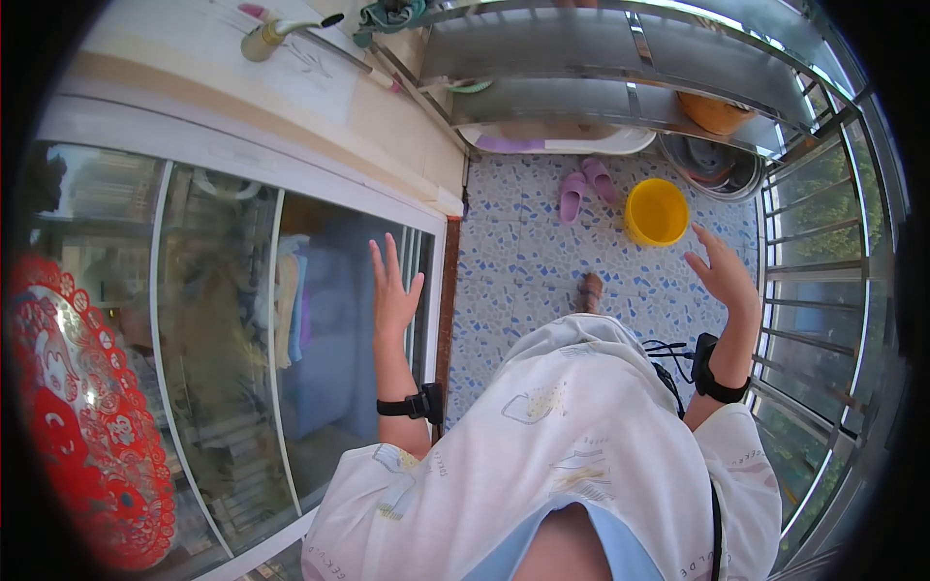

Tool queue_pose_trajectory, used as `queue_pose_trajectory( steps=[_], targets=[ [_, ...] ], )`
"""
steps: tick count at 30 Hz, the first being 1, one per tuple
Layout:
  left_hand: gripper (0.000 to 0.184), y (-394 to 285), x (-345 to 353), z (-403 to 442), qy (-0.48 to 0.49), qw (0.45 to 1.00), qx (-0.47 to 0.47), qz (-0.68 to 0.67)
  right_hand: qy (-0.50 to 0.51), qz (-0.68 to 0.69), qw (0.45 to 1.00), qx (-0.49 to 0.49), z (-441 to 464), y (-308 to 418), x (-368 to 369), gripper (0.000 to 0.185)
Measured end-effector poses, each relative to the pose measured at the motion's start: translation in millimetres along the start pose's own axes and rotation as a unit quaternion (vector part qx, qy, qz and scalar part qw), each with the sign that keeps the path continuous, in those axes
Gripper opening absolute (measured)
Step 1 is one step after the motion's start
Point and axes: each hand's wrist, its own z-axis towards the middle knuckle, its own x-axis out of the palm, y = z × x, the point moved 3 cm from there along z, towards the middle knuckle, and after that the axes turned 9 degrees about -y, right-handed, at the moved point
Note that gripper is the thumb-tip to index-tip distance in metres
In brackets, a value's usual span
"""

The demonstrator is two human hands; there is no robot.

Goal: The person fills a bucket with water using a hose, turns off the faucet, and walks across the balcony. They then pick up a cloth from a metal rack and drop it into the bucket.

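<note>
My left hand (395, 297) is raised with its fingers stretched apart and nothing in it. It is nearest to the sliding glass door (334, 320) on the left. My right hand (725, 274) is held up on the other side, fingers apart, and it is also bare of any object. In the view it appears just right of a yellow bucket (657, 213) that stands on the tiled floor. Each forearm wears a black strap with a small device. Beside the bucket lies a pair of pink slippers (585, 189).
A metal shelf rack (542, 92) spans the far end, with a white tub (572, 145) below it. Metal basins (712, 165) and an orange-brown pot (715, 113) are at the right. A barred window (814, 281) lines the right side; a red paper cutout (107, 436) decorates the left glass.
</note>
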Motion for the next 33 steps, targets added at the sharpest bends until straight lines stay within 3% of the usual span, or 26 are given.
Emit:
queue_pose_trajectory(
  steps=[6, 8, 14, 23, 33],
  targets=[
    [0.088, -66, -13, 79, -0.019, 0.999, 0.033, 0.013, -0.039, 0.036, 0.999, -0.007, 49, -29, -17, 0.052],
    [0.089, -87, -18, 100, -0.054, 0.994, 0.092, 0.023, -0.056, 0.05, 0.997, -0.016, 61, -39, -24, 0.052],
    [0.086, -124, -24, 121, -0.007, 0.999, 0.043, 0.01, -0.078, 0.058, 0.995, -0.014, 93, -51, -34, 0.052],
    [0.089, -101, -5, 130, -0.03, 0.997, 0.071, 0.014, -0.003, 0.026, 1.0, -0.014, 132, -21, -17, 0.054],
    [0.087, -51, -11, 181, -0.012, 0.999, 0.023, -0.019, -0.047, 0.019, 0.996, -0.068, 180, 51, -20, 0.052]
  ],
)
